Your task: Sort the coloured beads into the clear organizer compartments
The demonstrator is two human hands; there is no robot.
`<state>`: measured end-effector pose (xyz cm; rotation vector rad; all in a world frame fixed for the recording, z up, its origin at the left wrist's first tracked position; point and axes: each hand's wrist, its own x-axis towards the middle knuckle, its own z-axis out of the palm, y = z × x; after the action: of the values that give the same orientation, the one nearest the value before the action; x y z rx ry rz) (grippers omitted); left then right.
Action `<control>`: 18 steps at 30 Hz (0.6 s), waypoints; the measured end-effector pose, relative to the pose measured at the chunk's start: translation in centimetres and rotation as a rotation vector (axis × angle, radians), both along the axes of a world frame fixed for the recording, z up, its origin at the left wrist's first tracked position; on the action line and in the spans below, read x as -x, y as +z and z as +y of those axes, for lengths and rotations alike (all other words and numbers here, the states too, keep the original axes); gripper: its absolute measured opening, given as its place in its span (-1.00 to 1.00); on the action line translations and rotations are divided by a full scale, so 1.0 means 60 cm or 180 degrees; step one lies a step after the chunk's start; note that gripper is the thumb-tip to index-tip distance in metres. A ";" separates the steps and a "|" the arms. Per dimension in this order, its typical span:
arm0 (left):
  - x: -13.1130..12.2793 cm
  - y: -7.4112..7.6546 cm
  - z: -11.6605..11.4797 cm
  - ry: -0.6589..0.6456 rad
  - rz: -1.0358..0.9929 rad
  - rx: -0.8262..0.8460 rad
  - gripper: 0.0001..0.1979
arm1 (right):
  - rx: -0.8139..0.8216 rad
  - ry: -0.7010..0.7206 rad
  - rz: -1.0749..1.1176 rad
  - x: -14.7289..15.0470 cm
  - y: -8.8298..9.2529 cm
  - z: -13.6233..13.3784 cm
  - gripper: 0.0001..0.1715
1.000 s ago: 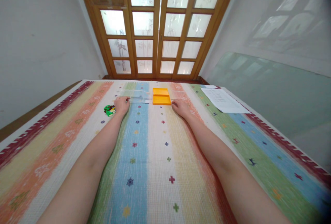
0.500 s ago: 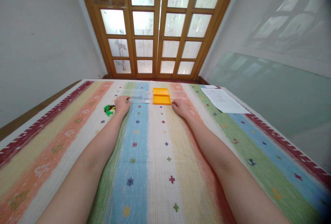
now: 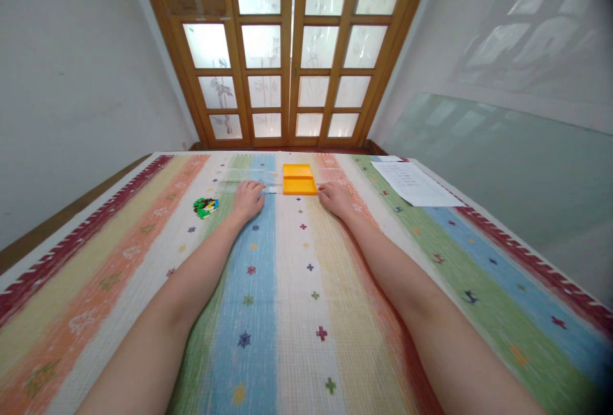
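My left hand (image 3: 248, 200) hovers over or rests at the near edge of the clear plastic tray (image 3: 230, 179), left of the yellow box. Its fingers are bent; whatever may be between them is too small to make out. My right hand (image 3: 334, 198) has its curled fingertips against the near right corner of the yellow box (image 3: 301, 186). The shallow box has two sections, one behind the other, and its inside shows plain yellow. A small heap of green, brown, yellow and blue pieces (image 3: 205, 207) lies on the cloth left of my left hand.
A striped, patterned tablecloth (image 3: 292, 294) covers the table. A printed paper sheet (image 3: 412, 183) lies at the far right. Beyond the far edge stand wooden doors with glass panes (image 3: 292, 73). Pale walls flank the table on both sides.
My left hand has moved right, away from the heap of coloured pieces and closer to the yellow box. My right hand stays at the box's corner.
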<state>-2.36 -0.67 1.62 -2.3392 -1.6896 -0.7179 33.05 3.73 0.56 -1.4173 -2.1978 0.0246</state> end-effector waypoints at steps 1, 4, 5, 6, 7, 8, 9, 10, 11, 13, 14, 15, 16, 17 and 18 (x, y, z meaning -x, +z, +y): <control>-0.006 -0.001 -0.002 -0.0073 0.0068 0.0007 -0.61 | -0.0024 -0.0014 0.0015 0.000 0.000 0.000 -0.68; -0.013 -0.006 -0.005 -0.0096 0.0203 0.0065 -0.57 | -0.0093 -0.0020 0.0039 0.001 -0.003 0.001 -0.68; -0.013 -0.008 -0.006 -0.0066 0.0223 0.0095 -0.55 | -0.0106 -0.0019 0.0035 0.001 -0.004 0.002 -0.69; -0.012 -0.010 -0.006 -0.0040 0.0237 0.0124 -0.54 | -0.0111 -0.0023 0.0028 0.001 -0.004 0.003 -0.69; -0.011 -0.011 -0.006 -0.0024 0.0247 0.0151 -0.53 | -0.0107 -0.0027 0.0018 0.001 -0.005 0.003 -0.70; -0.010 -0.012 -0.007 -0.0017 0.0254 0.0174 -0.51 | -0.0099 -0.0025 0.0008 0.001 -0.005 0.003 -0.70; -0.010 -0.013 -0.007 -0.0016 0.0259 0.0195 -0.51 | -0.0090 -0.0018 0.0001 0.001 -0.005 0.003 -0.70; -0.010 -0.013 -0.007 -0.0016 0.0262 0.0215 -0.50 | -0.0085 -0.0012 0.0001 0.001 -0.005 0.003 -0.70; -0.011 -0.014 -0.008 -0.0014 0.0265 0.0241 -0.49 | -0.0080 -0.0003 0.0000 0.002 -0.004 0.003 -0.70; -0.012 -0.014 -0.008 -0.0013 0.0260 0.0307 -0.48 | -0.0068 0.0006 -0.0005 0.002 -0.003 0.003 -0.70; -0.013 -0.014 -0.008 -0.0017 0.0254 0.0339 -0.47 | -0.0060 0.0004 -0.0009 0.003 -0.002 0.002 -0.69; -0.013 -0.014 -0.008 -0.0022 0.0249 0.0368 -0.46 | -0.0056 0.0004 -0.0009 0.003 -0.001 0.001 -0.69; -0.013 -0.015 -0.007 -0.0025 0.0245 0.0395 -0.46 | -0.0056 0.0007 -0.0003 0.003 -0.001 0.000 -0.69; -0.013 -0.016 -0.007 -0.0026 0.0242 0.0419 -0.45 | -0.0062 0.0014 0.0006 0.004 0.000 0.000 -0.68; -0.013 -0.017 -0.006 -0.0026 0.0241 0.0439 -0.45 | -0.0072 0.0020 0.0016 0.004 0.000 -0.001 -0.67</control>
<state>-1.58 -1.04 0.63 -2.4320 -1.7502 -0.5224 32.82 3.67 0.57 -1.3967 -2.1918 0.0056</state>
